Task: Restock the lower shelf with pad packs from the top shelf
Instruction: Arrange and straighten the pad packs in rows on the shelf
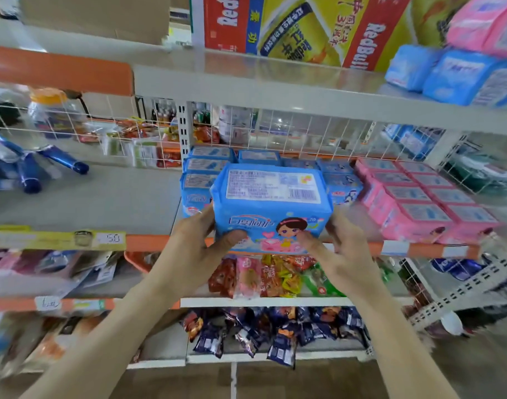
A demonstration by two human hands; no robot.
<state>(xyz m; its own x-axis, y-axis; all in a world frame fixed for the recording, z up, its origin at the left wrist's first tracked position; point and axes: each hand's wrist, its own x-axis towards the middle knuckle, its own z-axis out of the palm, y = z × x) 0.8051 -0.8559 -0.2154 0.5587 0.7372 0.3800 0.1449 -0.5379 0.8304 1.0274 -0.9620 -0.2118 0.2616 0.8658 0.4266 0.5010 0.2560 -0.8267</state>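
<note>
We judge the pad pack (272,203) light and squashy; our left hand (200,240) and right hand (340,249) clasp its ends.

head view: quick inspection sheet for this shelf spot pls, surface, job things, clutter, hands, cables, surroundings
surface: lower shelf, orange front rail, partly stocked
job's things: blue pad pack at the front edge, before the shelved blue packs; pink packs to their right; spare blue packs on the top shelf
clutter: blue tubes lying in the left bay
grippers: left hand and right hand grip the blue pad pack by its ends
cables: nothing seen
surroundings: wire mesh back; Red Bull cartons up top; snack packets on the shelf below
</note>
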